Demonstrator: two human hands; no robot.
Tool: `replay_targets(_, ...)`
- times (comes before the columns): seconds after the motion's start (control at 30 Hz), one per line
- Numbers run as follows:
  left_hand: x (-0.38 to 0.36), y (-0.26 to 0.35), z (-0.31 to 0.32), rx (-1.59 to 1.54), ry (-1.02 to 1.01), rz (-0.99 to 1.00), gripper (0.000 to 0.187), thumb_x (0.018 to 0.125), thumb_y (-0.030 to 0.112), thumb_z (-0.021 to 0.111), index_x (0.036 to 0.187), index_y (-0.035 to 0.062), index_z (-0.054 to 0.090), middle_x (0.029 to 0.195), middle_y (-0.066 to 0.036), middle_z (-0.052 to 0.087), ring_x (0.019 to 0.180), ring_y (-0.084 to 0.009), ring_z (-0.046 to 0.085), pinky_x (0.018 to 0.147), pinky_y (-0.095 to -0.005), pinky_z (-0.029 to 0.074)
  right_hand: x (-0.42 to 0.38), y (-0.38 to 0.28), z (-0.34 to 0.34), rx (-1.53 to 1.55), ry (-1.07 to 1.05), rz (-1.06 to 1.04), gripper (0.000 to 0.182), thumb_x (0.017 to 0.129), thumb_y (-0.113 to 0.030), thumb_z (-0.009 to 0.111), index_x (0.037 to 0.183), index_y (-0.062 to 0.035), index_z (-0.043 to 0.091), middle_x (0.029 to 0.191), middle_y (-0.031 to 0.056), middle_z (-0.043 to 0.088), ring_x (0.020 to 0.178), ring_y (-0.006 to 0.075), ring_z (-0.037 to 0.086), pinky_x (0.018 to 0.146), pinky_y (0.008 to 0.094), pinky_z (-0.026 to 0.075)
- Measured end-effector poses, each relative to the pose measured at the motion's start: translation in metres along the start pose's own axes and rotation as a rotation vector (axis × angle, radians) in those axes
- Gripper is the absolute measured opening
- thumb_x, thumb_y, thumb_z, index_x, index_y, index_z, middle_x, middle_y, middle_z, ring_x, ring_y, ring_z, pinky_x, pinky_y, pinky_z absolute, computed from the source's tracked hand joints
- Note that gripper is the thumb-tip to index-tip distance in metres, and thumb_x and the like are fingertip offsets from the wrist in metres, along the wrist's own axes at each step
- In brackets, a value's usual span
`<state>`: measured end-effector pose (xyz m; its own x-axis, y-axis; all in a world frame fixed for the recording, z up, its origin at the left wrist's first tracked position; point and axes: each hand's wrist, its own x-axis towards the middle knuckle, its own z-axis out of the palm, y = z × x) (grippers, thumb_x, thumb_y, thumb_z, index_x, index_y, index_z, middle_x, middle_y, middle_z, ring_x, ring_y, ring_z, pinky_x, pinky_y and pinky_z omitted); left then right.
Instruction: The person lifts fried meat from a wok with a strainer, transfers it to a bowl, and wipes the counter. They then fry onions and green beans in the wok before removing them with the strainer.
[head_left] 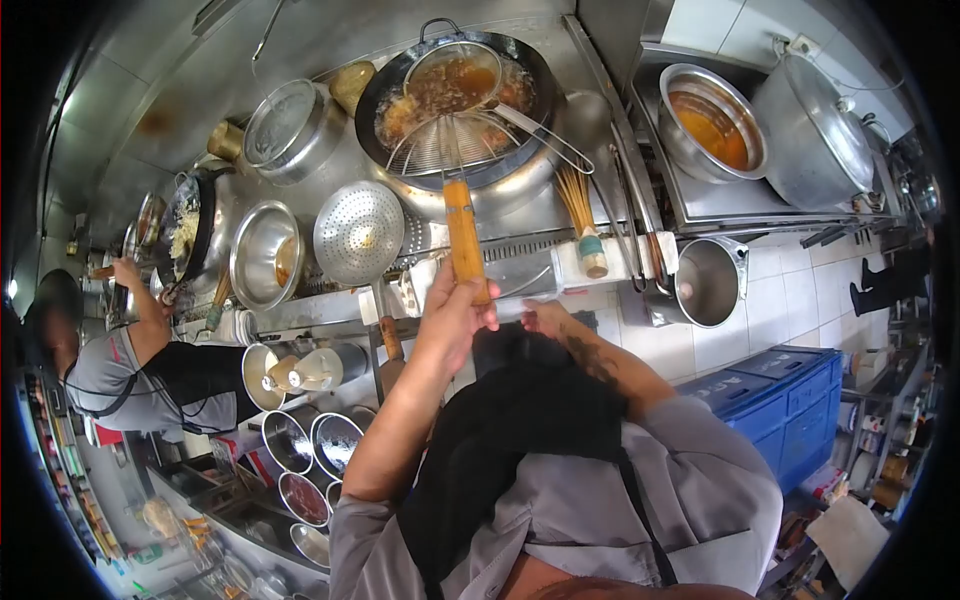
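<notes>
My left hand (459, 312) is wrapped round the wooden handle (465, 235) of a wire strainer (432, 152), whose mesh reaches over the wok (540, 90). Dark bubbling oil with pieces of food fills the wok. A second round mesh strainer (452, 72) lies across it, its metal handle pointing down to the right over the rim. Near my waist, beside the stove's front edge, my right hand (545, 318) has its fingers partly curled; whether they hold anything is too small to tell.
A perforated ladle (359, 232) and metal bowl (268, 256) sit left of the wok. A bamboo brush (590, 250) lies right. Further right are a bowl of orange liquid (745, 150) and large pot (812, 130). A co-worker (150, 370) stands at left; blue crates (790, 410) stand behind.
</notes>
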<state>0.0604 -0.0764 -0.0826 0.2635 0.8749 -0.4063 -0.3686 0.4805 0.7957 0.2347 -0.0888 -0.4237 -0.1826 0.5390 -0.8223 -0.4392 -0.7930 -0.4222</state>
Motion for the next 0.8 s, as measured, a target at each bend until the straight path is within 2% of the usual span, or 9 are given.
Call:
replay_targets(0.17, 0.008, -0.012, -0.013, -0.053, -0.009, -0.039, 0.026, 0.090, 0.007, 0.044, 0.115, 0.0054, 0.045, 0.082, -0.009, 0.056, 0.059, -0.0159, 0.051, 0.055, -0.0316, 0.046, -0.007, -0.003, 0.002, -0.020, 0.020, -0.033, 0.024, 0.084, -0.020, 0.068, 0.082, -0.0015, 0.053, 0.066, 0.0063, 0.053, 0.055, 0.0198, 0.056, 0.047, 0.0361, 0.050)
replay_targets(0.23, 0.007, -0.013, -0.013, -0.065, -0.006, -0.040, 0.024, 0.089, 0.007, 0.043, 0.113, 0.0048, 0.045, 0.082, -0.009, 0.055, 0.058, -0.0162, 0.050, 0.055, -0.0322, 0.046, -0.012, -0.005, 0.005, 0.004, 0.120, 0.006, 0.021, 0.083, -0.016, 0.067, 0.078, -0.0024, 0.052, 0.062, 0.0053, 0.049, 0.052, 0.0191, 0.053, 0.046, 0.0367, 0.048)
replay_targets(0.37, 0.001, -0.003, -0.007, -0.098, -0.020, -0.010, 0.029, 0.090, 0.008, 0.044, 0.119, 0.0056, 0.042, 0.081, -0.008, 0.054, 0.056, -0.0154, 0.048, 0.054, -0.0316, 0.046, -0.013, -0.002, 0.005, 0.029, 0.079, -0.023, 0.017, 0.081, -0.009, 0.065, 0.078, -0.0015, 0.050, 0.062, 0.0055, 0.048, 0.049, 0.0187, 0.048, 0.047, 0.0376, 0.047)
replay_targets(0.5, -0.006, 0.012, -0.006, -0.037, -0.021, 0.068, 0.041, 0.090, 0.009, 0.045, 0.130, 0.0079, 0.037, 0.080, -0.008, 0.053, 0.054, -0.0141, 0.046, 0.051, -0.0299, 0.044, -0.005, -0.001, -0.005, -0.058, -0.002, -0.041, 0.011, 0.082, -0.004, 0.061, 0.081, 0.0001, 0.052, 0.068, 0.0093, 0.054, 0.057, 0.0226, 0.057, 0.056, 0.0403, 0.053)
replay_targets(0.53, -0.008, 0.014, -0.007, -0.030, -0.015, 0.091, 0.047, 0.090, 0.009, 0.045, 0.136, 0.0089, 0.031, 0.080, -0.008, 0.053, 0.053, -0.0133, 0.045, 0.049, -0.0289, 0.043, -0.010, -0.002, -0.013, -0.031, -0.112, -0.055, 0.008, 0.084, -0.005, 0.057, 0.087, 0.0013, 0.053, 0.074, 0.0117, 0.058, 0.064, 0.0250, 0.061, 0.061, 0.0412, 0.055)
replay_targets(0.63, -0.010, 0.015, -0.010, 0.019, 0.003, 0.120, 0.052, 0.090, 0.008, 0.045, 0.139, 0.0086, 0.027, 0.079, -0.008, 0.054, 0.052, -0.0130, 0.045, 0.049, -0.0291, 0.043, -0.024, -0.013, -0.021, -0.084, -0.108, 0.024, 0.010, 0.087, -0.007, 0.054, 0.091, 0.0022, 0.053, 0.077, 0.0127, 0.059, 0.066, 0.0258, 0.062, 0.061, 0.0401, 0.055)
replay_targets(0.67, -0.010, 0.014, -0.011, 0.027, 0.014, 0.126, 0.054, 0.091, 0.008, 0.045, 0.140, 0.0088, 0.025, 0.078, -0.008, 0.054, 0.052, -0.0126, 0.045, 0.048, -0.0294, 0.044, -0.036, -0.016, -0.028, -0.115, -0.195, -0.028, 0.011, 0.088, -0.009, 0.053, 0.091, 0.0012, 0.053, 0.076, 0.0131, 0.060, 0.066, 0.0256, 0.061, 0.060, 0.0401, 0.055)
replay_targets(0.7, -0.010, 0.013, -0.012, 0.026, 0.008, 0.132, 0.054, 0.091, 0.008, 0.045, 0.140, 0.0088, 0.025, 0.078, -0.008, 0.054, 0.052, -0.0126, 0.045, 0.048, -0.0294, 0.044, -0.040, -0.018, -0.035, -0.118, -0.194, -0.036, 0.011, 0.088, -0.009, 0.053, 0.091, 0.0012, 0.053, 0.076, 0.0131, 0.060, 0.066, 0.0256, 0.061, 0.060, 0.0401, 0.055)
replay_targets(0.8, -0.009, 0.008, -0.012, 0.001, 0.036, 0.141, 0.053, 0.091, 0.008, 0.045, 0.140, 0.0092, 0.025, 0.078, -0.008, 0.054, 0.052, -0.0125, 0.045, 0.048, -0.0293, 0.043, -0.057, -0.023, -0.054, -0.187, -0.091, 0.112, 0.010, 0.088, -0.010, 0.053, 0.091, -0.0005, 0.053, 0.077, 0.0129, 0.060, 0.065, 0.0252, 0.062, 0.059, 0.0393, 0.054)
